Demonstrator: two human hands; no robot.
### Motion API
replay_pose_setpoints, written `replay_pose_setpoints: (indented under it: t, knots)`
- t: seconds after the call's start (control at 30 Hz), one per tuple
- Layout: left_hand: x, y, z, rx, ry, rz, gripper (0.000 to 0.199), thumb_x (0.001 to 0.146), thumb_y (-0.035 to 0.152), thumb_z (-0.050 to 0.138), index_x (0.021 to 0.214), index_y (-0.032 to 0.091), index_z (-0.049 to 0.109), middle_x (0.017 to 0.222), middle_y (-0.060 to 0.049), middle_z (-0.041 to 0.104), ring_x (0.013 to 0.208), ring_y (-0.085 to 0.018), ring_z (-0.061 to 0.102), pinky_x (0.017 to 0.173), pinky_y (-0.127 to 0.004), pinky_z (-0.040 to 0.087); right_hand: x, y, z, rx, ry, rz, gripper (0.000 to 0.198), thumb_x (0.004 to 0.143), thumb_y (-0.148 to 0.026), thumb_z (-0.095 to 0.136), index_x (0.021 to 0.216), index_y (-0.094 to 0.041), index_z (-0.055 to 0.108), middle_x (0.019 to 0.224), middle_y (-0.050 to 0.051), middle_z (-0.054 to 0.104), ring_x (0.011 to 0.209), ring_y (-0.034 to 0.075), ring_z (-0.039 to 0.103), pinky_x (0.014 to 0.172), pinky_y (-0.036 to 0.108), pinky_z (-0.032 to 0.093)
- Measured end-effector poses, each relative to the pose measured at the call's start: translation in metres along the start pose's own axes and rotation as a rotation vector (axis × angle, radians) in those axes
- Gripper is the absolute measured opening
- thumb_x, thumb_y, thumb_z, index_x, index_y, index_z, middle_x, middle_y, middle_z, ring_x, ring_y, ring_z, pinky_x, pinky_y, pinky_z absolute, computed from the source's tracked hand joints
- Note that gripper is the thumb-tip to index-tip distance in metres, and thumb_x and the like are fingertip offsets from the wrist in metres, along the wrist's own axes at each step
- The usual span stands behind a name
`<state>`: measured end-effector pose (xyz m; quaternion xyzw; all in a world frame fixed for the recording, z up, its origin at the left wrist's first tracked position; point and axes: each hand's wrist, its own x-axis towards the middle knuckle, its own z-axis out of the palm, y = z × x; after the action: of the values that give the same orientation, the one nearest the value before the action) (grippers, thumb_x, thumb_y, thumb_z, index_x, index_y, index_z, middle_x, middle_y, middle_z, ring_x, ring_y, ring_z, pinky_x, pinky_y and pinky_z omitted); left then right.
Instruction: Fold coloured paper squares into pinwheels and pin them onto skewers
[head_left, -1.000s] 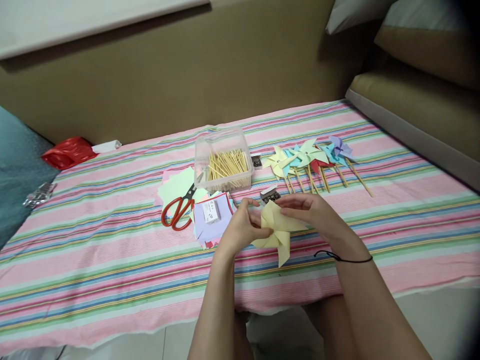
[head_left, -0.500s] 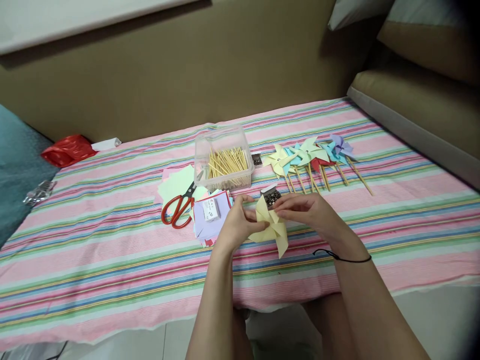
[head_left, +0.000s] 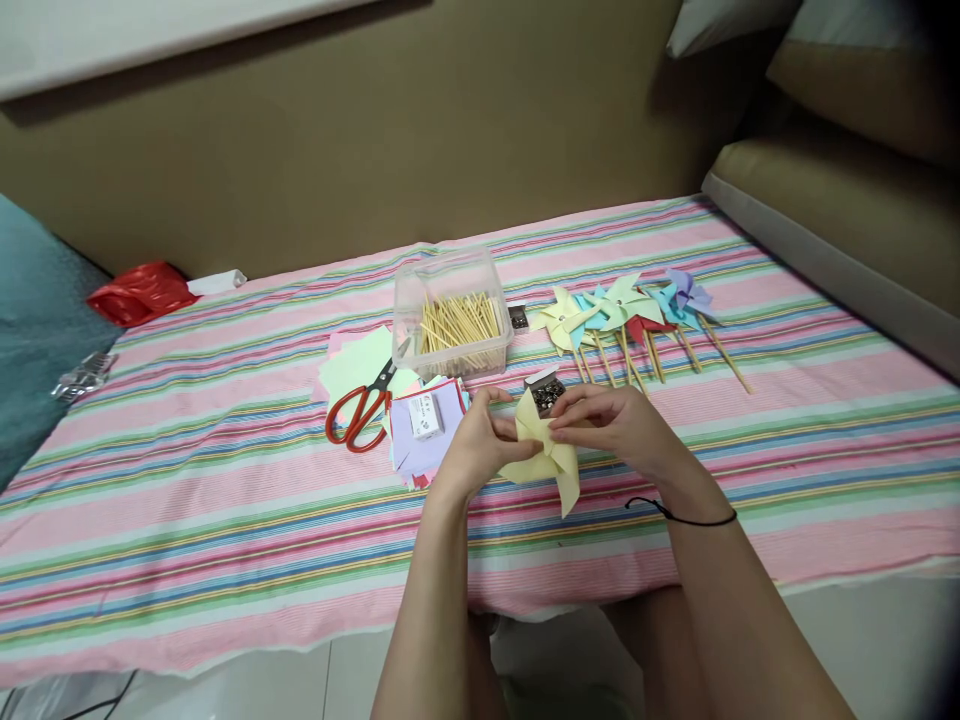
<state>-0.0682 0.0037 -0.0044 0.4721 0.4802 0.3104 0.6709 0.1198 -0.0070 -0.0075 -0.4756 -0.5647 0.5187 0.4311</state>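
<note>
A pale yellow paper pinwheel (head_left: 559,462) with its blades folded in is pinched at its left side by my left hand (head_left: 480,445), the thumb lying over its front near the centre. My right hand (head_left: 611,425) is closed in a pinch, its fingertips meeting at the pinwheel's centre. Whatever sits between those fingertips is too small to make out. Just behind the pinwheel stands an opened small box of dark metal tacks (head_left: 545,392), partly covered by paper and fingers.
Finished pinwheels on sticks (head_left: 622,305) lie at the right back. A clear plastic box (head_left: 450,358) holds wooden sticks. Red-handled scissors (head_left: 360,415) rest on green paper. A small white box (head_left: 425,415) sits on a stack of coloured squares (head_left: 412,455). A striped cloth (head_left: 247,530) spreads underneath.
My right fingertips have moved slightly left and down onto the pinwheel's centre. The left hand keeps its grip, and the whole view has shifted a little.
</note>
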Motion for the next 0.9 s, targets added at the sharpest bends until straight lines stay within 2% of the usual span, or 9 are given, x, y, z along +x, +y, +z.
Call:
replay_pose_setpoints:
  t: [0.4, 0.7, 0.9]
  knots:
    - [0.0026, -0.0035, 0.0001, 0.047, -0.025, -0.005, 0.062, 0.056, 0.022, 0.08, 0.099, 0.023, 0.035, 0.058, 0.006, 0.064, 0.046, -0.01, 0.054, 0.046, -0.018, 0.037, 0.003, 0.0054, 0.0009, -0.037, -0.004, 0.021, 0.01, 0.058, -0.026, 0.083, 0.062, -0.021, 0.074, 0.082, 0.005, 0.06, 0.071, 0.018, 0.06, 0.059, 0.03, 0.046]
    - [0.0027, -0.0056, 0.0004, 0.076, -0.036, -0.004, 0.062, 0.056, 0.022, 0.08, 0.099, 0.022, 0.035, 0.056, 0.006, 0.063, 0.044, -0.01, 0.051, 0.044, -0.018, 0.035, 0.0033, 0.0039, 0.0012, -0.068, -0.058, 0.023, 0.016, 0.058, -0.025, 0.081, 0.059, -0.017, 0.066, 0.075, 0.003, 0.059, 0.068, 0.015, 0.058, 0.058, 0.028, 0.046]
    - [0.0023, -0.0055, 0.0002, 0.062, -0.042, -0.037, 0.063, 0.055, 0.024, 0.081, 0.1, 0.022, 0.037, 0.061, 0.002, 0.066, 0.048, -0.012, 0.056, 0.046, -0.019, 0.036, 0.0019, 0.0013, 0.001, -0.027, -0.108, 0.152, 0.026, 0.063, -0.024, 0.078, 0.08, -0.019, 0.059, 0.078, 0.002, 0.065, 0.072, 0.017, 0.063, 0.06, 0.027, 0.05]
